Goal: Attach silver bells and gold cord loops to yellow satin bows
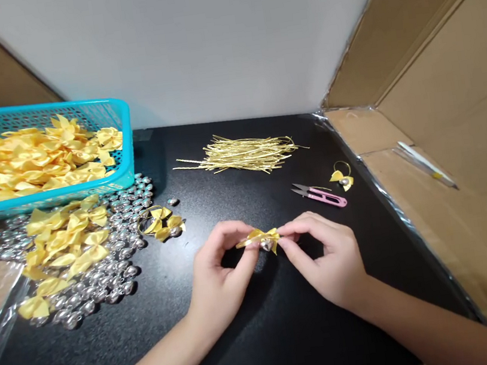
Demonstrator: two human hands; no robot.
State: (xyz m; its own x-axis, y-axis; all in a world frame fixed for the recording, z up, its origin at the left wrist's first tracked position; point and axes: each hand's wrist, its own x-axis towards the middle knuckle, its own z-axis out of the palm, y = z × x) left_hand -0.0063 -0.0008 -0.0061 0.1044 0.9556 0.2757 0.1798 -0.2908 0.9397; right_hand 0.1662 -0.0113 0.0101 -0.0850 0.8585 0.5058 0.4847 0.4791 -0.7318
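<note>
Near the table's (pixel 265 336) front edge, the left hand (pixel 220 276) and right hand (pixel 327 261) pinch a yellow bow (pixel 260 237); its small silver bell (pixel 267 244) is half hidden by the fingertips.

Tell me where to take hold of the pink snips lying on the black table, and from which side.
Grip the pink snips across the pink handle, from above, with the nearer right hand, which now pinches the yellow bow with the left hand. They lie flat, blades pointing left towards the gold ties, leaving the handle's long sides free. Mind the ringed bow just beyond.
</note>
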